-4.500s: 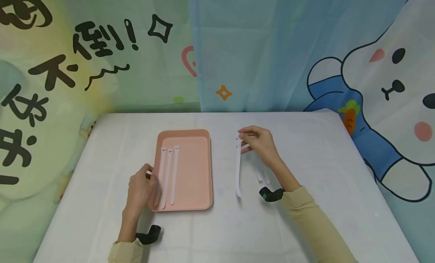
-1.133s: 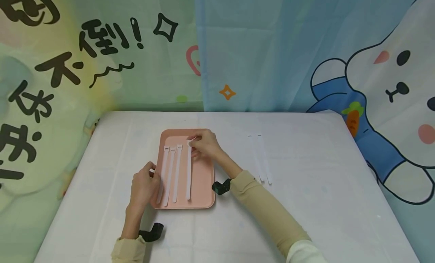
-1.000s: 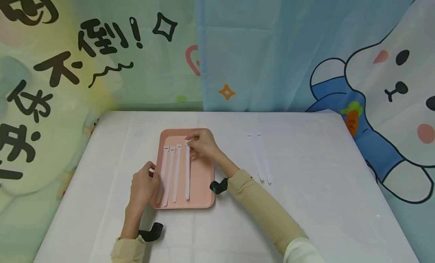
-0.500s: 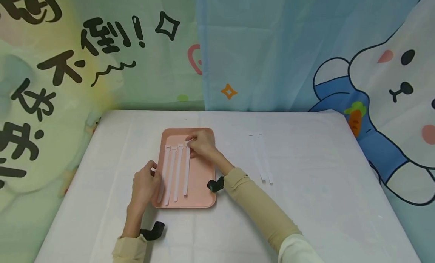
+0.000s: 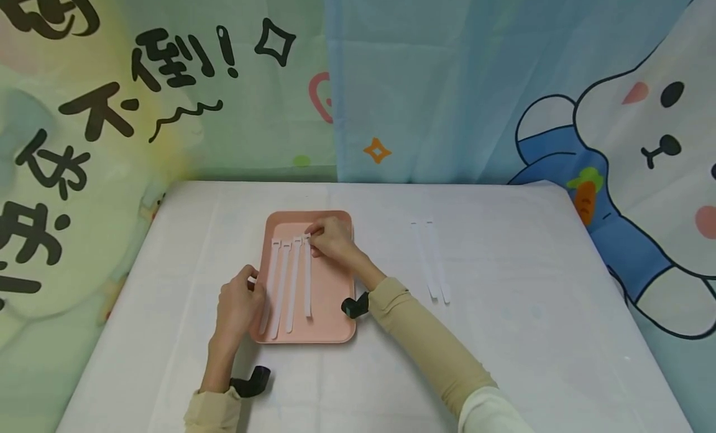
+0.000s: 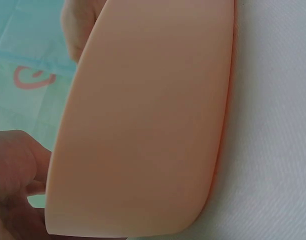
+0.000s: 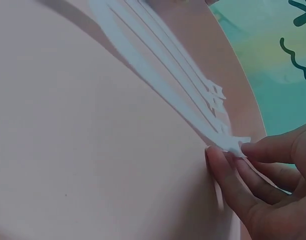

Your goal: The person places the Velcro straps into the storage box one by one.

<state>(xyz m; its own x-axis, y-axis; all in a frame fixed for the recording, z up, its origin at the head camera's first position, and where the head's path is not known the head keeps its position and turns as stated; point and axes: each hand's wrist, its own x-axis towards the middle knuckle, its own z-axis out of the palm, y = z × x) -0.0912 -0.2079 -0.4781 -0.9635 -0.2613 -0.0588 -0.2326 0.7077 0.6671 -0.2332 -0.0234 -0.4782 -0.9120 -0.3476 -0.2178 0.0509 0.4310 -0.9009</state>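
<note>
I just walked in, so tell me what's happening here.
A person's right hand pinches one end of a thin, white, plastic-looking strip over a pink, rectangular, plastic-looking tray. The left hand holds the tray's left rim. Three similar strips lie inside; two more lie on the white cloth-covered table.

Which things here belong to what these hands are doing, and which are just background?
Job:
pink tray
white strip in the right hand
three strips inside the tray
two strips right of it, probably

Background:
printed backdrop
white tablecloth
wrist cameras
</note>
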